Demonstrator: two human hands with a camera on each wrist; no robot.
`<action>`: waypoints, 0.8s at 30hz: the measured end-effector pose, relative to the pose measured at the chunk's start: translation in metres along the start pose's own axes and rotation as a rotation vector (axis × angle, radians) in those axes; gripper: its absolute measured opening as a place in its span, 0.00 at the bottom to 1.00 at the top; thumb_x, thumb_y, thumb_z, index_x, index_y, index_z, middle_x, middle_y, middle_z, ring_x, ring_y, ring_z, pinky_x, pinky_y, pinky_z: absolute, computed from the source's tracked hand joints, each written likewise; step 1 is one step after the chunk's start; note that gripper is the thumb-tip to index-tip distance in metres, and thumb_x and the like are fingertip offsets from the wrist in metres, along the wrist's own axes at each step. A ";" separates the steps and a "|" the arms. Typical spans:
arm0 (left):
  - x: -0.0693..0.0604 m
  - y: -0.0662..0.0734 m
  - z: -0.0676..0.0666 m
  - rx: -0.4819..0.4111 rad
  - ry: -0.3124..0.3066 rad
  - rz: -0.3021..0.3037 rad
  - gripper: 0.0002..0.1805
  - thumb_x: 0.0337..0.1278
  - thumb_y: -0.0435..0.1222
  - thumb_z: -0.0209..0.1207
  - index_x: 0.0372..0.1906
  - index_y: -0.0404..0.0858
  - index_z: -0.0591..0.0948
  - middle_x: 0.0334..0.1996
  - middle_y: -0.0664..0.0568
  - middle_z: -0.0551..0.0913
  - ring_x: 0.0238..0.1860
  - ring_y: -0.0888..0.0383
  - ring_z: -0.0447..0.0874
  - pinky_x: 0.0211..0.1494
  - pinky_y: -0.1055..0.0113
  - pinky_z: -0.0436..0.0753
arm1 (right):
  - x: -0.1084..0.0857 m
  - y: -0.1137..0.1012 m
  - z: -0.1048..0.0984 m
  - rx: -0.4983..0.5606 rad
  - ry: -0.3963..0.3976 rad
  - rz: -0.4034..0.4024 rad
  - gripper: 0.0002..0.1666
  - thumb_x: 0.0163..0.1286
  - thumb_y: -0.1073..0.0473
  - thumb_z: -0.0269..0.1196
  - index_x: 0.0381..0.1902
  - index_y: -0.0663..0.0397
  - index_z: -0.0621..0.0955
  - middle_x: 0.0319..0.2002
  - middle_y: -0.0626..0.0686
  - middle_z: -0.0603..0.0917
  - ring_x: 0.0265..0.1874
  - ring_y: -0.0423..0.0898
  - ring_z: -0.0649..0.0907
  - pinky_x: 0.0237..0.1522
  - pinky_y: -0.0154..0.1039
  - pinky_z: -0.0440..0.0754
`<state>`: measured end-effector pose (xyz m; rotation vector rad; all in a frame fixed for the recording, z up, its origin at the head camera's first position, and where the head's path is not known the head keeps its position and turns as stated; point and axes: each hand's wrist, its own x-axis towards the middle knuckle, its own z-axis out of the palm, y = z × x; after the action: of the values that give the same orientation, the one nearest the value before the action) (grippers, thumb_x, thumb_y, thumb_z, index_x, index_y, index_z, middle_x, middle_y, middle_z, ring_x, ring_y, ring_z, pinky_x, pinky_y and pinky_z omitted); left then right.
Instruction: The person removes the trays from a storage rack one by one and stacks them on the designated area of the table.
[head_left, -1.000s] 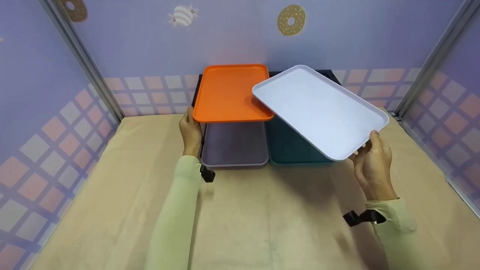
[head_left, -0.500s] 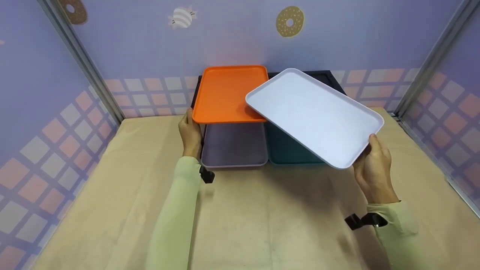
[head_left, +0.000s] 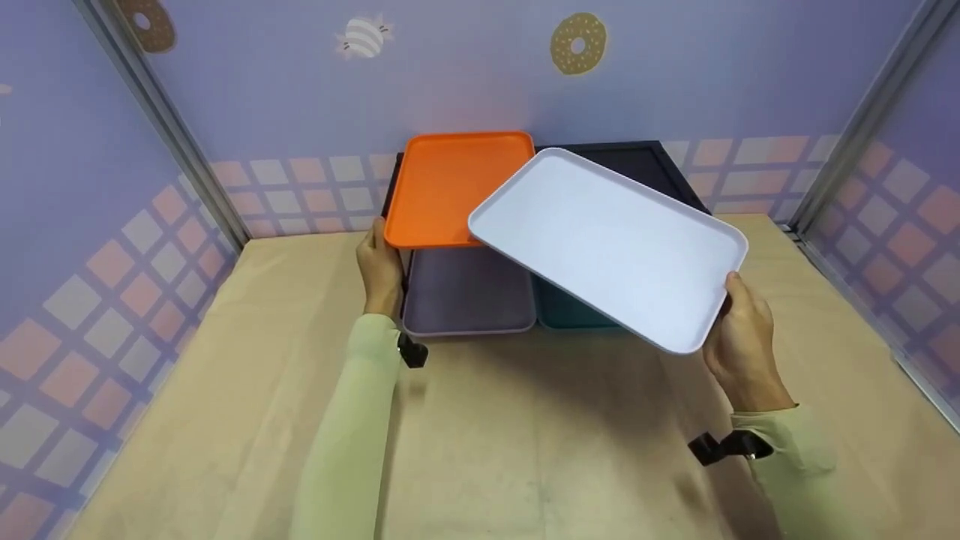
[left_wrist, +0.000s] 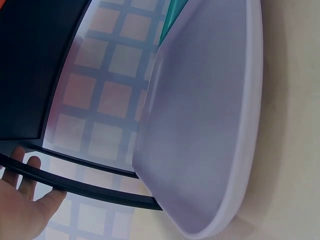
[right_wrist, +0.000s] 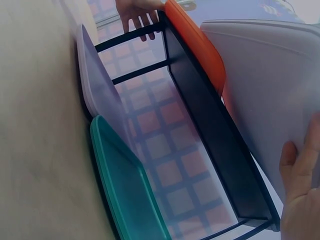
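Note:
A white tray (head_left: pixel 611 251) is held up and tilted by my right hand (head_left: pixel 742 341), the thumb at its near right edge and fingers spread against its underside (right_wrist: pixel 260 90). Its far left corner overlaps the orange tray (head_left: pixel 457 187) in the head view. The orange tray lies on the upper shelf of a black rack (right_wrist: pixel 210 120). At the rack's left side, my left hand (left_wrist: pixel 22 200) grips a black upright, its fingers curled round the bar. Below sit a grey-purple tray (head_left: pixel 471 292) on the left and a teal tray (right_wrist: pixel 127 185) on the right.
The rack stands against the patterned back wall (head_left: pixel 465 75) on a beige-covered table (head_left: pixel 480 442). The shelf's black right part (head_left: pixel 626 165) shows behind the white tray. Metal corner posts (head_left: pixel 169 135) and side walls bound the space.
My right hand has brought the white tray left and slightly nearer, so it covers more of the orange tray and exposes more black shelf. The left hand has stayed on the rack.

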<state>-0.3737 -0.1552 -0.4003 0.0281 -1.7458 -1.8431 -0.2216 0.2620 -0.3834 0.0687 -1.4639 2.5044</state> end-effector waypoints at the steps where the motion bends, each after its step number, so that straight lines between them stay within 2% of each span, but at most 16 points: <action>1: 0.000 0.000 0.000 0.001 -0.002 -0.001 0.26 0.81 0.45 0.47 0.18 0.46 0.64 0.16 0.61 0.62 0.21 0.66 0.60 0.30 0.70 0.60 | 0.000 0.000 0.000 -0.004 -0.003 0.004 0.37 0.86 0.48 0.34 0.79 0.63 0.41 0.67 0.49 0.61 0.69 0.43 0.62 0.74 0.43 0.58; 10: -0.002 0.001 0.000 -0.034 -0.035 0.017 0.26 0.82 0.45 0.45 0.18 0.45 0.64 0.16 0.60 0.61 0.19 0.64 0.58 0.28 0.70 0.58 | -0.002 0.000 -0.001 -0.010 -0.038 0.019 0.34 0.86 0.48 0.36 0.77 0.64 0.46 0.63 0.52 0.64 0.62 0.44 0.70 0.60 0.35 0.76; 18: -0.001 0.001 0.000 -0.008 -0.024 0.027 0.26 0.81 0.43 0.46 0.17 0.46 0.63 0.15 0.61 0.60 0.19 0.66 0.57 0.28 0.70 0.58 | -0.006 -0.001 -0.002 -0.093 -0.023 0.046 0.31 0.85 0.46 0.38 0.73 0.62 0.55 0.59 0.52 0.69 0.56 0.43 0.75 0.55 0.35 0.78; 24: 0.000 0.000 0.000 0.017 -0.002 0.009 0.27 0.80 0.45 0.47 0.17 0.46 0.64 0.15 0.62 0.61 0.21 0.65 0.59 0.29 0.69 0.59 | -0.009 -0.002 -0.003 -0.150 -0.009 0.070 0.28 0.85 0.45 0.40 0.69 0.58 0.59 0.54 0.50 0.73 0.52 0.42 0.78 0.52 0.36 0.80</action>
<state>-0.3737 -0.1556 -0.4005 0.0255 -1.7606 -1.8224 -0.2126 0.2637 -0.3847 0.0026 -1.6804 2.4418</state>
